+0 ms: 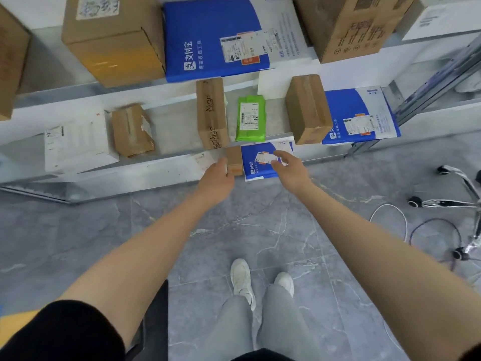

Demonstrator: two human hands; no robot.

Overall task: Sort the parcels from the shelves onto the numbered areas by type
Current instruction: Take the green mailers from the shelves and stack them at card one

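On the lowest shelf lies a small brown box (234,160), with a blue mailer (256,166) bearing a white label right beside it. My left hand (217,175) reaches the box's left side, its fingertips against the cardboard and only loosely bent. My right hand (289,165) hovers over the blue mailer with fingers spread, the tips at its label. The middle shelf holds a green pouch (250,118), a tall brown box (211,113), another brown box (307,109), a blue mailer (360,117), a small taped box (131,130) and a white parcel (78,140).
The top shelf carries a large brown box (114,40), a big blue mailer (216,37) and a large carton (348,24). An office chair base (453,201) and loose cables (390,220) lie on the grey tile floor to the right. My feet stand below.
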